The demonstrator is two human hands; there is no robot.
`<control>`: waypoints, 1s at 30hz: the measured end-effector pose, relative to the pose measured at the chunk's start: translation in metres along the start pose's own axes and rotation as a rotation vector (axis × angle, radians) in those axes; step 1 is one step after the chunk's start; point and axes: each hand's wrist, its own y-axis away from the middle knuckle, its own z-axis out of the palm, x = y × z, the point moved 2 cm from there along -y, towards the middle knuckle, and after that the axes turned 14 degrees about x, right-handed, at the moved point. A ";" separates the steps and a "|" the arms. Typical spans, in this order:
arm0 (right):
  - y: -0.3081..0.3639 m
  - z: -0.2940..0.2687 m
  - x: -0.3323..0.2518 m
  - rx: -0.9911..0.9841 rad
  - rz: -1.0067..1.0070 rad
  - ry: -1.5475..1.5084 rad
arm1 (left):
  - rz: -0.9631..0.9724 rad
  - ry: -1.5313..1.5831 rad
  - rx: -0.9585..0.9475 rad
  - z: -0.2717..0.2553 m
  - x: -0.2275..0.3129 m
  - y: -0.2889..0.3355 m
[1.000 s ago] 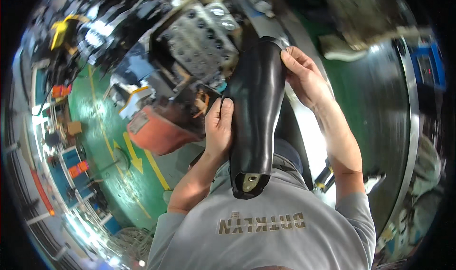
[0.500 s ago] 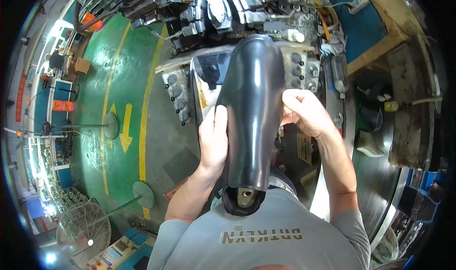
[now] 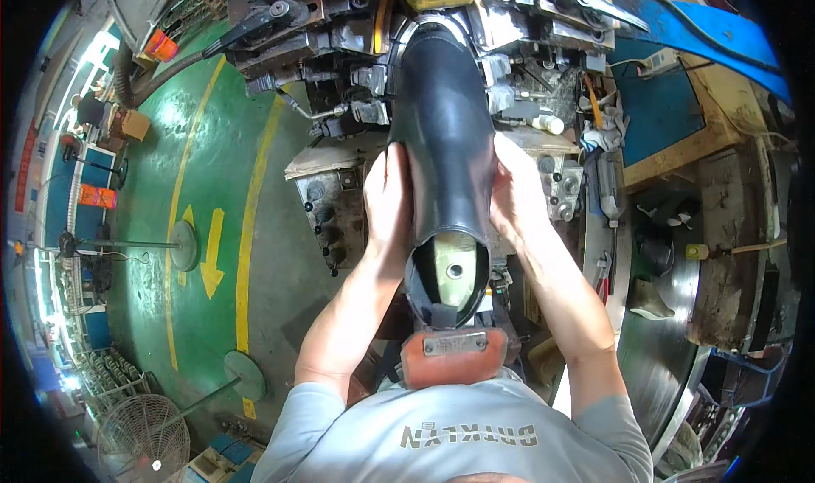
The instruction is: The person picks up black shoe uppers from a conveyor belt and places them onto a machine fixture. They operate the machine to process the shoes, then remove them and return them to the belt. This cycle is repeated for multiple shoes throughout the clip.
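A tall black boot upper (image 3: 446, 135) points away from me, its far end up against the clamps of a machine (image 3: 369, 84). Inside its open near end shows a pale greenish last (image 3: 456, 275) with a round metal-rimmed hole. My left hand (image 3: 388, 199) presses along the boot's left side, fingers wrapped partly beneath it. On the opposite side my right hand (image 3: 518, 190) grips the shaft in the same way. Most fingertips are hidden under the boot. Just below the opening is an orange-red pad (image 3: 454, 360) with a small metal plate.
Black lever handles (image 3: 272, 16) and a blue machine arm (image 3: 713, 37) flank the machine's top. To the right runs a metal-edged bench with a pale boot-shaped piece (image 3: 652, 300). Leftward lie a green floor with yellow lines and a round fan (image 3: 144, 439).
The boot has moved away from me, its far end now among the clamps. My right hand has gone from a pinch at the edge to a grip along the side. The orange-red pad has come into view.
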 end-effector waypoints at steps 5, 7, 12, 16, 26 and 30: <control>-0.031 0.007 0.006 0.081 -0.057 -0.023 | 0.073 -0.039 0.038 0.015 0.008 -0.021; -0.042 0.004 0.014 0.051 -0.091 -0.016 | 0.028 0.076 0.070 0.019 0.002 -0.027; -0.042 0.008 0.015 0.102 -0.145 0.045 | 0.020 0.128 0.082 0.019 -0.007 -0.034; -0.047 0.009 0.012 0.084 -0.130 0.047 | -0.121 0.153 0.054 0.021 0.003 -0.033; -0.059 -0.002 0.020 0.081 -0.088 -0.039 | -0.296 0.193 0.054 0.020 0.002 -0.035; -0.058 0.008 0.023 0.124 -0.019 -0.088 | -0.359 0.235 0.064 0.015 0.000 -0.037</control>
